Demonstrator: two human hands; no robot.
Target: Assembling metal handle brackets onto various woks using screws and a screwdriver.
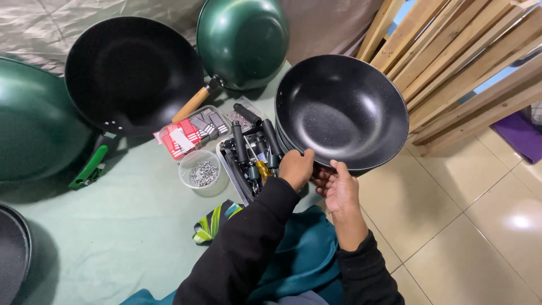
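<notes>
Black wok [341, 110] tilts toward the camera over the tiled floor's edge, hiding most of the pans stacked behind it. Both hands grip its near rim: left hand [296, 168] has its fingers clamped over the lip, right hand [340, 189] curls beneath, fingertips hidden. Beside them a tray of black handles [253, 149] is partly covered, then a small tub of washers [201, 169].

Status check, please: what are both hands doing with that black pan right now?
Left hand and right hand: both grip the near rim of the black pan, tilted up. Tray of black handles just left. Wooden slats close behind.
</notes>
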